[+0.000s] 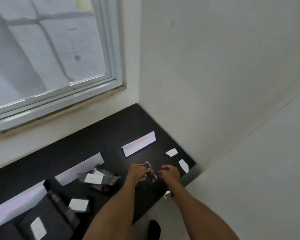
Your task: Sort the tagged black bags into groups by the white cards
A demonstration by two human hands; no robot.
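- Black desk [111, 132] in a corner, under a window [50, 49], with a white wall [215, 66] on the right.
- Three long white cards flat on the desk in a slanted row, well apart: left card [16, 205], middle card [78, 168], right card [139, 143].
- Faint pink writing on the cards, too blurry to read.
- Left hand [138, 173] curled tight round a small shiny black bag [151, 173].
- Bag up over the desk, in front of the right card, tilted, with one end sticking out past the fingers.
- Right hand [170, 173] just beside the bag, fingers loosely bent, holding nothing, with a small gap to the bag.
- Pile [104, 183] of crinkly black bags at the near side of the middle card, touching it, with a white tag [93, 178] on top.
- Left bags [62, 203] lying in front of the left card, dark and blurry, hard to tell apart from the desk.
- Two more white tags there, one square tag [78, 204] and one low tag [38, 228] near the bottom edge.
- Two small white scraps on the right end of the desk, far scrap [171, 152] and near scrap [184, 165], near each other but not touching.
- Pale floor [249, 170] past the desk edge on the right.
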